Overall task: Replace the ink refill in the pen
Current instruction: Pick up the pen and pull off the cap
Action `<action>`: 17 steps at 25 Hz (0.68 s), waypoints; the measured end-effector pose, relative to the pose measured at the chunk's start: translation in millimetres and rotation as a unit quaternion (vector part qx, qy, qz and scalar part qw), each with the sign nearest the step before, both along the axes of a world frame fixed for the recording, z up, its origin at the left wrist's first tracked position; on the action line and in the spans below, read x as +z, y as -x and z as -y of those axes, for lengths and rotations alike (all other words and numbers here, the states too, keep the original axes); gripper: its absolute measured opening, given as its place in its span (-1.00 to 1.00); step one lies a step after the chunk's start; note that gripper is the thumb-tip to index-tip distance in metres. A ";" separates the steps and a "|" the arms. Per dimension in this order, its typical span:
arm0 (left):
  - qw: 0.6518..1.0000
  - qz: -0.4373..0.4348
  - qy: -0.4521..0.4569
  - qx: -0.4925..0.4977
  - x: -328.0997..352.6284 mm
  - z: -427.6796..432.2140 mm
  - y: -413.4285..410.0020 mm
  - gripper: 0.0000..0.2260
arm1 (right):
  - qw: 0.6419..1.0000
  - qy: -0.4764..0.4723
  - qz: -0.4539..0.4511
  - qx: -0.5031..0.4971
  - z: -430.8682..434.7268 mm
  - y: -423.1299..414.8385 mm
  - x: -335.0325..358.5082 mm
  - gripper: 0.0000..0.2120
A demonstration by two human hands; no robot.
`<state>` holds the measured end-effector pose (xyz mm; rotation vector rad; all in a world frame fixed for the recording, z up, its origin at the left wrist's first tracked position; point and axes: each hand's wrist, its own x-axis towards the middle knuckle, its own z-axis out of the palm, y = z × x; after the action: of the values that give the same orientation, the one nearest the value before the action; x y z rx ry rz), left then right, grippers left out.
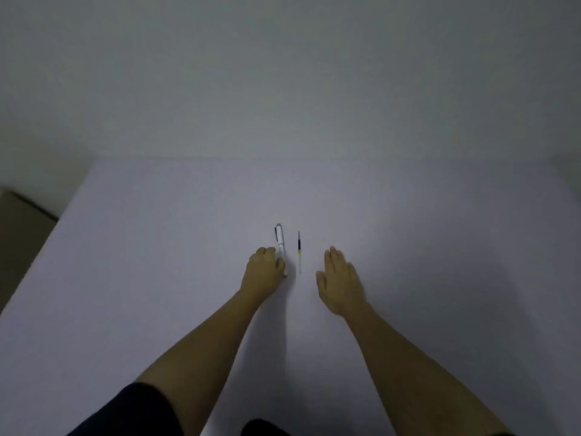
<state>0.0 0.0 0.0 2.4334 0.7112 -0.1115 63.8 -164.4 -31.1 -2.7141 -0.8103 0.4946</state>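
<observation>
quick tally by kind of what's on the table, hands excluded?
Pens: 1, the white pen, with the left hand curled on its near end
Ink refills: 1, the loose refill, lying apart from the pen and from the open right hand
Total: 2 on the table

White pen (280, 243) and thin ink refill (299, 251) lie parallel, just apart, mid-tabletop (157, 247), pointing toward far edge.
</observation>
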 end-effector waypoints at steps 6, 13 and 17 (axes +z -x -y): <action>0.994 0.029 -0.002 0.108 -21.2 7.4 -30.8 -0.74 | 1.000 -0.004 0.004 -0.012 -6.9 -0.6 -33.8 -0.45; 0.987 -0.004 -0.005 0.162 -31.9 6.8 -62.4 -0.79 | 0.996 -0.053 0.070 -0.032 -6.2 4.2 -48.8 -0.44; 0.983 -0.015 0.014 0.184 -31.7 4.6 -64.8 -0.83 | 0.997 -0.047 0.053 -0.030 -6.2 2.9 -50.0 -0.44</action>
<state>64.8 -4.6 -31.7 2.2345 1.1500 -0.0097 60.9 -158.2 -81.1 -2.6873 -0.7557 0.2948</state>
